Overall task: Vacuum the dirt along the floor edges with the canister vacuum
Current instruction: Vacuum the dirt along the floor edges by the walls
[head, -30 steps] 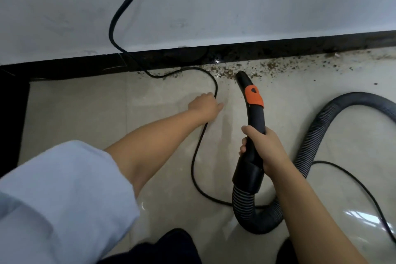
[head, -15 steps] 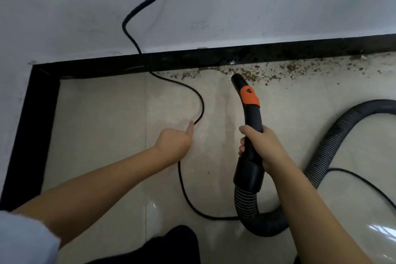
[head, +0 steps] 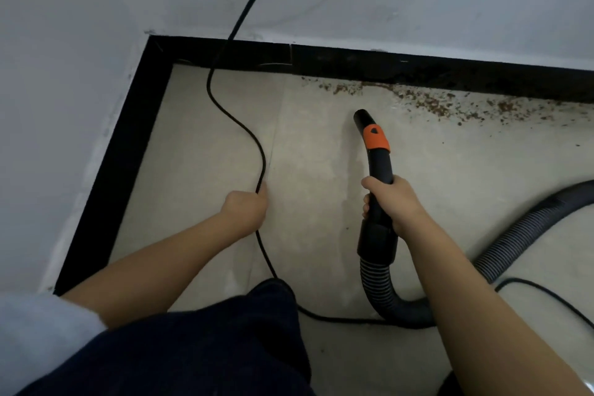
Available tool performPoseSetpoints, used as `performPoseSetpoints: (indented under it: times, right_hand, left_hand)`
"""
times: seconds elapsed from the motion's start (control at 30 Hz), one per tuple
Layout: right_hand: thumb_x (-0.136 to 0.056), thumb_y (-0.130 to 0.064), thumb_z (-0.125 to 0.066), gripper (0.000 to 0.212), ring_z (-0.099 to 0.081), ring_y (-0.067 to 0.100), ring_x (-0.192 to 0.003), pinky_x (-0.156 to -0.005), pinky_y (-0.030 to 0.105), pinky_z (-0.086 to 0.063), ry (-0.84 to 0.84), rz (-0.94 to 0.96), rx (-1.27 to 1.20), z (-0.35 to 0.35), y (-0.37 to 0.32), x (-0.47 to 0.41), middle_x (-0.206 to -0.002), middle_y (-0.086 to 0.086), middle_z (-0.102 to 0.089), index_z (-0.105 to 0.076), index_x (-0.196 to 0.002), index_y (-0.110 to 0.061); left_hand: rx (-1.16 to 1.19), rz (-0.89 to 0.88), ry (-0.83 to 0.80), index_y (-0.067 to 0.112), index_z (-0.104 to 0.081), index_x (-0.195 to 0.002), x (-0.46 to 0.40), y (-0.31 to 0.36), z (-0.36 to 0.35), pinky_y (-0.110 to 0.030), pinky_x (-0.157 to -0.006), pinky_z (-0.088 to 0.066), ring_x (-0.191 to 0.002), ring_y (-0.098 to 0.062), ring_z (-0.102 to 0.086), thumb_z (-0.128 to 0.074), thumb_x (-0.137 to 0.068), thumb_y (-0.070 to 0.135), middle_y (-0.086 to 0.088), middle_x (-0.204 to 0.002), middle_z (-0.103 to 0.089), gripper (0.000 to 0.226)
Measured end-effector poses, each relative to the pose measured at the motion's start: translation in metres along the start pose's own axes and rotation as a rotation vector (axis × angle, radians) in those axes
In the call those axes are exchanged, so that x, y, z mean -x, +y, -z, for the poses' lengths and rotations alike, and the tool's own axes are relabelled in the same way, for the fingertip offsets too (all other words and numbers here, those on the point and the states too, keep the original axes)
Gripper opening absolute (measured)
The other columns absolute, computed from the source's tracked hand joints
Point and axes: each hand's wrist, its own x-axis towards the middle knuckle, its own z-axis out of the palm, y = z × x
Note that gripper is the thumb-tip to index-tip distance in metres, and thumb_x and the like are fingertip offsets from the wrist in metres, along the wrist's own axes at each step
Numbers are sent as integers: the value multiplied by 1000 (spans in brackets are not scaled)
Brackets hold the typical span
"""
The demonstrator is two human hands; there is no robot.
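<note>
nozzle (head: 374, 151) in r hand (head: 393, 204), cord (head: 236, 125) in l hand (head: 246, 210).

This is the corner of an indoor room, which could be in a home or an office; the view does not settle which. Two plain pale walls (head: 80, 42) meet at a black skirting board (head: 128, 145); the floor (head: 199, 145) is laid with glossy beige tiles; a black power cord (head: 239, 19) hangs down the wall; brown dirt (head: 427, 103) lies scattered along the far edge; a ribbed vacuum hose (head: 520, 235) curls across the tiles.
</note>
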Motion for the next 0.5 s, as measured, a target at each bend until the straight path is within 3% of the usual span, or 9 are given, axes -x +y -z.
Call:
performPoseSetpoints:
  times: [0.07, 0.17, 0.27, 0.33, 0.37, 0.43, 0.5]
  right_hand:
    - [-87, -7, -56, 8, -47, 21, -46, -50, 30, -47, 8, -1, 3, 1, 2, 1, -58, 10, -49, -47, -88, -8]
    - [-87, -7, -55, 8, -47, 20, -46, -50, 30, -47, 23, 13, -20, 5, 2, 1, -59, 10, -49, -47, -86, -8]
    - [-88, -8, -54, 10, -48, 20, -47, -50, 30, -47, 60, 29, -57, 7, -3, -3, -60, 10, -49, -47, -83, -11]
    - [-88, -8, -55, 11, -48, 20, -48, -51, 31, -47, 97, 14, -82, 8, -4, -8, -61, 10, -49, -46, -82, -12]
    - [-87, -8, -55, 12, -48, 21, -48, -51, 31, -47, 117, 1, -94, 8, -4, -11, -62, 10, -49, -45, -82, -12]
    - [-87, -7, -55, 13, -48, 21, -48, -50, 30, -46, 138, -16, -108, 8, -4, -16, -61, 10, -49, -44, -81, -12]
    - [-87, -7, -55, 13, -48, 21, -47, -49, 29, -46, 131, -18, -94, 7, -7, -20, -60, 10, -49, -44, -82, -12]
  left_hand:
    - [92, -2, -12, -1, 8, -149, 1, -2, -11, -30, -63, -45, -85, -24, -65, -33, -101, 18, -9, -106, -67, 66]
    - [226, -3, -86, 7, 17, -148, 6, -6, -7, -27, -49, -33, -62, -20, -54, -22, -100, 50, -6, -90, -67, 75]
    - [4, -59, -85, 8, 9, -150, 2, 0, 15, -27, -51, -31, -86, -22, -65, -19, -99, 52, -5, -101, -67, 73]
    - [-155, -110, -41, 7, -8, -150, -8, 8, 29, -25, -54, -29, -96, -23, -65, -25, -101, 46, -6, -110, -66, 65]
    - [-216, -167, 70, 8, -26, -147, -14, 11, 38, -24, -56, -28, -94, -22, -66, -33, -100, 44, -6, -108, -67, 60]
    - [-291, -319, 362, 13, -61, -117, -20, 20, 55, -23, -56, -31, -86, -21, -66, -53, -91, 46, -7, -97, -69, 43]
    - [-139, -525, 314, 11, -61, -114, -25, 34, 65, -32, -80, -41, -102, -26, -59, -44, -95, 45, -10, -110, -63, 42]
